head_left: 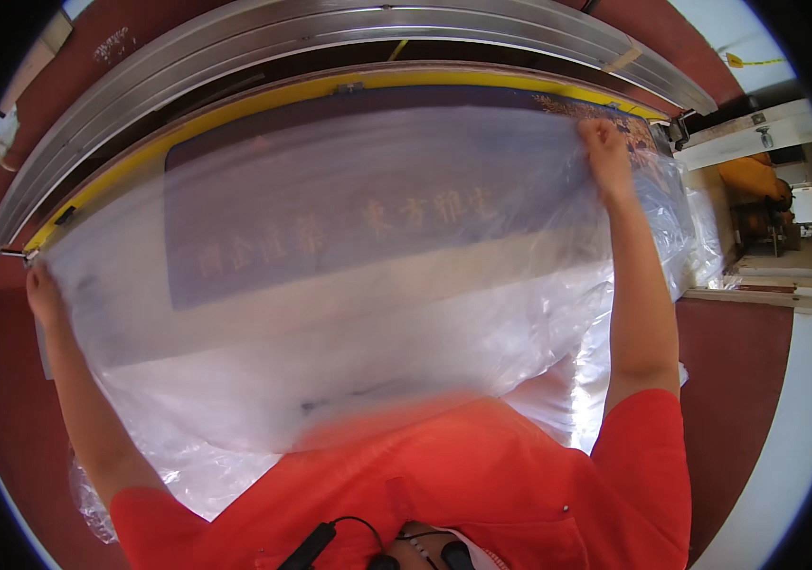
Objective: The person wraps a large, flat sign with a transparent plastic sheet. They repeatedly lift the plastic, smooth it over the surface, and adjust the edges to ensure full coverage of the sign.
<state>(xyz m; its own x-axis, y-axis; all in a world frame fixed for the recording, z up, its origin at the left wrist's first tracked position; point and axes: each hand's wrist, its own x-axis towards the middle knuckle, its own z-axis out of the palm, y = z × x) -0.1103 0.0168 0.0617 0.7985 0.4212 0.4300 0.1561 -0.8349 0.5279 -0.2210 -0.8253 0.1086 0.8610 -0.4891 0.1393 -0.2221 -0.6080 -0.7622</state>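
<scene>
A large translucent plastic sheet [358, 380] is stretched between my two raised hands. My left hand [43, 293] is closed on its edge at the far left, beside the end of a yellow strip [107, 199]. At the upper right, my right hand [607, 157] pinches the sheet's far edge. Through the film shows a dark purple panel [330, 204] with gold lettering, blurred by the plastic. Only its far strip and right corner, which carries a gold pattern, lie outside the sheet. Crumpled plastic bunches to the right of my right forearm and hangs down toward my body.
A long ribbed metal beam [377, 28] runs across the far side, beyond the yellow strip. At right stands a pale frame [757, 128] with a latch, and dark machine parts [762, 223] beyond it. The floor [738, 380] is dark red, with a white band at right.
</scene>
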